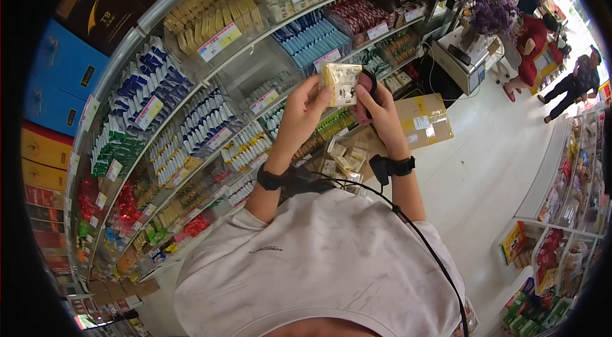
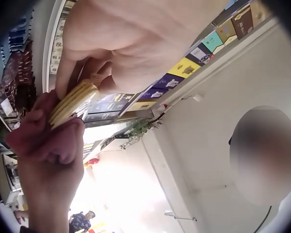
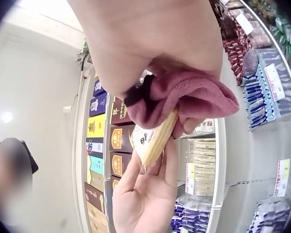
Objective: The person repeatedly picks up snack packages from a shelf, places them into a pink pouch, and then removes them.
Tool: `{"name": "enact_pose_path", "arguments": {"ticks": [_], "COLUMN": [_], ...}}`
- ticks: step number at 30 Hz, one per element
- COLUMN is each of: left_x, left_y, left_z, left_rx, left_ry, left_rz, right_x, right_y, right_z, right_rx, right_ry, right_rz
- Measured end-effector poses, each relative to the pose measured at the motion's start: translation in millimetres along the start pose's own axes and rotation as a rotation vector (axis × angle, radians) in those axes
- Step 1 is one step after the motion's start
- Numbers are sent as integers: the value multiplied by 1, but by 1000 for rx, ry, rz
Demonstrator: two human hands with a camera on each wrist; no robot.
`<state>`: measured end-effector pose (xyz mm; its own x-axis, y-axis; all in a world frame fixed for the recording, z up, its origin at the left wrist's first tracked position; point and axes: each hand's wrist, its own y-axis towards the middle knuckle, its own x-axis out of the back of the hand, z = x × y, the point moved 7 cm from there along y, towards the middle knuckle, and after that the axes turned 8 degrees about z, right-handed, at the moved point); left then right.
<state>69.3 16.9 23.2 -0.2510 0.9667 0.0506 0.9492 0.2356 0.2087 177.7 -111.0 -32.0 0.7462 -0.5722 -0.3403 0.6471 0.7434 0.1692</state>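
Grip, two-handed: the left hand point(image 1: 305, 106) pinches one end of the film-wrapped packet point(image 1: 345, 82) between thumb and fingers; the right hand point(image 1: 381, 111) pinches the opposite end through a folded maroon cloth point(image 3: 208, 99). Packet location: upper centre of the head view, raised before the shelving point(image 1: 148, 20). Handling (judged): light; firm across its faces, with layered, possibly brittle contents; glossy film likely slippery. Take hold at opposing side edges under light pressure; do not bend or crush. Outward: similar packets point(image 1: 344, 158) lie near frame centre, below the hands; blue sachets point(image 1: 315, 45) stand upper centre, left of the packet.
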Motion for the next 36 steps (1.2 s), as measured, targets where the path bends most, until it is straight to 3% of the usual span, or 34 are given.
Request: {"name": "enact_pose_path", "arguments": {"ticks": [6,9,13,16,19,24,28,31,33,36], "left_x": [-15,-19,-14,-8,1,25,39,52,64,87], "left_y": [8,7,-1,-21,-41,-69,-81,-82,-81,-82], "left_z": [36,45,48,39,31,28,24,14,3,-16], "left_rx": [221,182,230,329,356,365,349,310,271,132], "left_ry": [38,148,88,51,41,92,39,45,70,21], "left_rz": [68,-64,-164,-295,-395,-531,-628,-631,-607,-608], "right_x": [37,75,150,194,214,218,203,217,219,206], "right_y": [-7,-11,-16,-43,-89,-169,-186,-179,-166,-123], "right_z": [-15,-47,-161,-264,-372,-511,-525,-531,-532,-470], "right_rx": [-105,-223,-294,-384,-632,-693,-868,-1003,-918,-783], "right_ry": [-17,-28,152,252,278,417,450,161,389,633], "right_rz": [-23,-108,-227,-485,-507,-680,-810,-736,-627,-578]}}
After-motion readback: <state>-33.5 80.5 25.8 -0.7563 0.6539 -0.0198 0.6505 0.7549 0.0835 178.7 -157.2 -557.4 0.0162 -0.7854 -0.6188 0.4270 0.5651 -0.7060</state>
